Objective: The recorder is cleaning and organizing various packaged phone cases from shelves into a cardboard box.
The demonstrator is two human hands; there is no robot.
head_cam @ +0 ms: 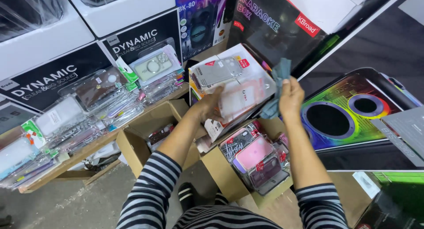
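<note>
Striped sleeves in black and grey fill the near edge, both forearms reaching away toward an open cardboard box [229, 176] packed with phone cases in clear wrappers, a pink one [254, 153] lying uppermost.

Above that box the left hand [207, 109] props up a stack of packaged phone cases [234, 85] from underneath and from its near-left side, fingers curled round the stack's edge. The stack is tilted, its long axis running from near-left up to far-right, with the flat faces turned toward the camera. A grey case sits at its far-left end and a frosted pinkish one lower down; how many packets make up the stack is hard to tell, since they overlap and the wrappers glare.

Just right of the stack, the right hand [290, 98] is raised with fingers closed, pinching a blue-grey cloth [279, 79] that stands upward and also hangs down to the stack's right edge. Part of the cloth is hidden behind the fingers.

Left of the arms, a second cardboard box [137, 145] stands open. Farther left a wooden shelf [84, 151] carries many more wrapped cases, blurred by reflections. Large speaker cartons [353, 114] stand to the right, cut off by the frame.
</note>
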